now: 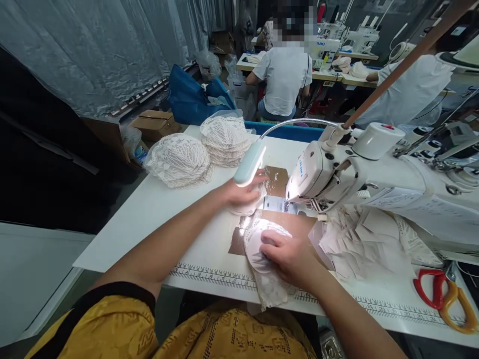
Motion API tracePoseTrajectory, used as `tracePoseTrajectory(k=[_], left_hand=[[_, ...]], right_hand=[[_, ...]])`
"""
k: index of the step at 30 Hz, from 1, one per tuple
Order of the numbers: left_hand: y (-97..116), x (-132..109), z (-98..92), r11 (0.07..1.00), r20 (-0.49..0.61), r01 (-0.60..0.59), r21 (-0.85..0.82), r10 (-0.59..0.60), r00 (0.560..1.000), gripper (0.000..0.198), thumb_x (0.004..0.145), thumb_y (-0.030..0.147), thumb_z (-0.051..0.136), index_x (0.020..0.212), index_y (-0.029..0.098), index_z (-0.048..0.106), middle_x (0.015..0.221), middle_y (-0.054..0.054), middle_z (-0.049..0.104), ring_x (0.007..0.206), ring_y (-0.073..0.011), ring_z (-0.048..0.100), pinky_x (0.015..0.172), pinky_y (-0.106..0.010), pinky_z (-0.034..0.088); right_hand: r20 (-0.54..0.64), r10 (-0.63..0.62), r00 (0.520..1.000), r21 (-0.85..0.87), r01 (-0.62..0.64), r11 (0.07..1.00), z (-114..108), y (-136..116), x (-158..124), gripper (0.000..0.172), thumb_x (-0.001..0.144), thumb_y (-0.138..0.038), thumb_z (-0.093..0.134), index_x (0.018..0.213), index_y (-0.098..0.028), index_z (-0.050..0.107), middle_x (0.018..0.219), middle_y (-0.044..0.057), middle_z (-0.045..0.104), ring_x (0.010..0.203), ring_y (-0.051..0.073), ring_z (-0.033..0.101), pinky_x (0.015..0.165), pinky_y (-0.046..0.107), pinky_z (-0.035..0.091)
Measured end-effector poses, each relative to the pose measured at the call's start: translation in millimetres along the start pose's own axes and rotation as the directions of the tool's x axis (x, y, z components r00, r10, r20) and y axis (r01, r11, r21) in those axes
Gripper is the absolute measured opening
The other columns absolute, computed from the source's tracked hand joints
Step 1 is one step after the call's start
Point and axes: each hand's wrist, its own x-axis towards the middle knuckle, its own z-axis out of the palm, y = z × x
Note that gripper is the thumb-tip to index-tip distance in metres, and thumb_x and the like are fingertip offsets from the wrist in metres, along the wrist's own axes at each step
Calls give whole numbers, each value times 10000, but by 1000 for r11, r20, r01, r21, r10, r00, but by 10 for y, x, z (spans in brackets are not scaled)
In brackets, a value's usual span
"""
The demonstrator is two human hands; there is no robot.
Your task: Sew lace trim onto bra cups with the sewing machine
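My right hand (294,257) has its thumb and forefinger closed on a white lace bra cup (256,247) near the front edge of the sewing table. Lace from this cup hangs over the printed ruler strip. Beyond it, my left hand (243,194) lies over another pale lace piece (241,208), left of the needle area. Its fingers look stretched out and slightly blurred, and the lamp head covers part of the hand. The white sewing machine (305,172) stands to the right, its needle area lit above a metal plate (275,203).
Two stacks of lace cups, a left stack (179,159) and a back stack (226,137), sit on the table. A lamp (250,164) hangs over my left hand. Pale fabric pieces (359,242) lie under the machine arm. Scissors (458,309) rest front right. A person (286,80) sits ahead.
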Motion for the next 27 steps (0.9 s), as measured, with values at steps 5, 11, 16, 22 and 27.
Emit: tracePoseTrajectory(k=[5, 11, 16, 22, 27], left_hand=[[-81, 70, 122, 987, 126, -116, 111, 102, 987, 175, 788, 253, 531, 819, 157, 673, 907, -77, 626, 925, -233, 546, 912, -365, 385], [54, -243, 58, 988, 197, -150, 44, 139, 971, 179, 803, 262, 536, 668, 161, 594, 756, -17, 585, 682, -133, 507, 679, -252, 381], [216, -362, 158, 992, 180, -104, -68, 115, 977, 201, 853, 269, 503, 728, 159, 616, 728, 1, 595, 659, -117, 515, 621, -233, 358], [176, -423, 139, 962, 246, 8, -273, 61, 967, 220, 836, 335, 579, 957, 163, 644, 908, -32, 643, 798, -158, 582, 691, -246, 415], [44, -500, -127, 942, 529, 200, -270, -28, 848, 451, 711, 316, 712, 1130, 187, 605, 1034, -43, 643, 900, -201, 595, 715, -246, 435]], right_hand=[[114, 202, 973, -5, -203, 979, -145, 127, -181, 198, 588, -8, 464, 635, -200, 470, 747, 8, 579, 661, 141, 487, 547, 242, 301], [132, 440, 888, 338, -458, 822, -348, 228, -181, 113, 865, -246, 489, 879, -212, 596, 786, 7, 623, 719, 164, 569, 631, 278, 418], [65, 546, 835, 603, -469, 645, -147, 240, 190, 455, 788, -492, 630, 1119, -182, 605, 1052, 85, 663, 972, 247, 609, 803, 356, 476], [88, 591, 802, 654, -494, 573, -6, 208, 342, 231, 809, -383, 588, 864, -168, 652, 774, 27, 635, 729, 178, 550, 666, 313, 444], [121, 606, 786, 753, -471, 461, -36, 217, 279, 204, 805, -362, 580, 841, -167, 628, 741, 6, 601, 676, 148, 515, 622, 276, 403]])
